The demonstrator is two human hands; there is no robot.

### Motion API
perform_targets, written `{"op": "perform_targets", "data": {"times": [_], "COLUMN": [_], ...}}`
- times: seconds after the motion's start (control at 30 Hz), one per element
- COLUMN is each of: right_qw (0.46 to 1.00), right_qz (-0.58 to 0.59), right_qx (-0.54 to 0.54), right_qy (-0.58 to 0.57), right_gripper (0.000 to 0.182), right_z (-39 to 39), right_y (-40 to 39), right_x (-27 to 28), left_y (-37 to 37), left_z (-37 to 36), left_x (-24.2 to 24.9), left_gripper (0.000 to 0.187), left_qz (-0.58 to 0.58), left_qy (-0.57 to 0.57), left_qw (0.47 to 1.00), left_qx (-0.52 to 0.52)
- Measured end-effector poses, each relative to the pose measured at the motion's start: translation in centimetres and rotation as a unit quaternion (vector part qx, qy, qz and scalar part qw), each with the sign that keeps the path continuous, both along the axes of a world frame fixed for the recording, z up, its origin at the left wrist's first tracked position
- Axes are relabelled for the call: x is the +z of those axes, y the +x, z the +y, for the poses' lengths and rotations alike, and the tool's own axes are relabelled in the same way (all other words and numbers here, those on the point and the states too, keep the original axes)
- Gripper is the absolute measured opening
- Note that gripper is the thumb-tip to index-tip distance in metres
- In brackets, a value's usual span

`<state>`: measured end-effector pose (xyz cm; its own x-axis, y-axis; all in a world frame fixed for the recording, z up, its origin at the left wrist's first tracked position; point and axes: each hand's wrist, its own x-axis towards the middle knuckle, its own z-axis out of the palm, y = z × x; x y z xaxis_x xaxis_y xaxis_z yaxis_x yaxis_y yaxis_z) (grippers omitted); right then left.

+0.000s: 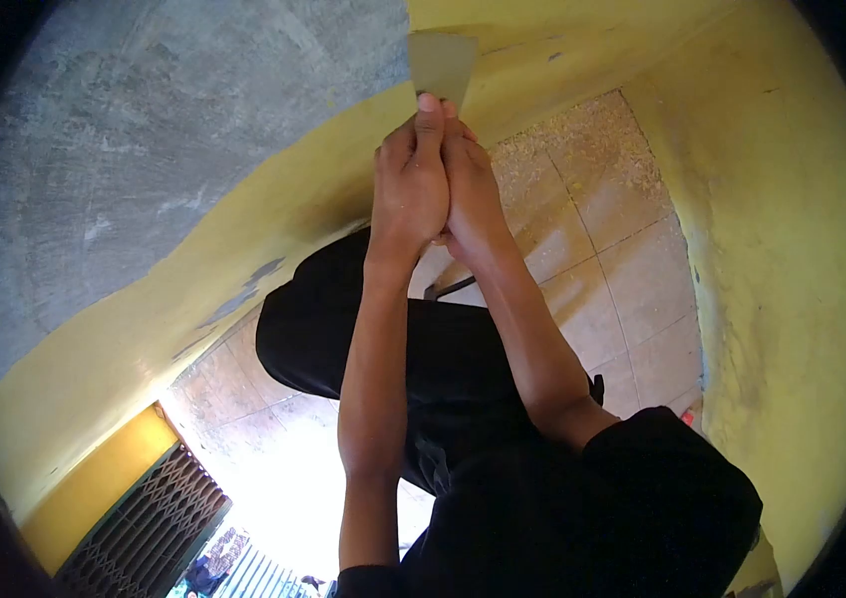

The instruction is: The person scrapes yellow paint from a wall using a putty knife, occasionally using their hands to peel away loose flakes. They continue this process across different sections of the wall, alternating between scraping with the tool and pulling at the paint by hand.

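Wall: yellow paint (792, 229) bordered a rough grey patch (144, 159).
Floor: pale tiles (607, 284), with crumbs (592, 125) scattered near the wall's foot.
Scraper: its flat blade (443, 62) lay at the wall, where grey met yellow; the hands hid its handle.
Left hand (411, 189): fingers closed around the scraper, thumb pointing toward the blade.
Right hand (473, 189): pressed against the left, fingers curled around the same grip.
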<state>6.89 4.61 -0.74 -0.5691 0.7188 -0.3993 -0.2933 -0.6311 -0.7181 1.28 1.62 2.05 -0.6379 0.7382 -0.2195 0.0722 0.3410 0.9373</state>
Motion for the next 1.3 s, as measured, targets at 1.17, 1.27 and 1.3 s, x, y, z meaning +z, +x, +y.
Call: {"op": "perform_targets", "data": {"times": [1.17, 1.27, 1.3], "right_qw": [0.998, 0.998, 0.998], "right_qz": [-0.011, 0.003, -0.001], "right_qx": [-0.046, 0.047, 0.049], "right_qy": [0.045, 0.031, 0.026], "right_gripper": [0.057, 0.056, 0.056], "right_z": [0.6, 1.7, 1.2], "right_y": [-0.9, 1.2, 1.2], "right_x": [-0.9, 2.8, 2.1], "left_y": [-0.3, -0.1, 0.0], "left_z": [1.3, 1.7, 1.3], "left_x": [-0.2, 2.3, 1.4], "left_gripper": [0.063, 0.061, 0.061], "left_qz": [-0.003, -0.031, -0.035], "left_qy": [-0.019, 0.004, 0.0], "left_qw": [1.0, 0.999, 0.999], "left_qx": [0.012, -0.005, -0.003]}}
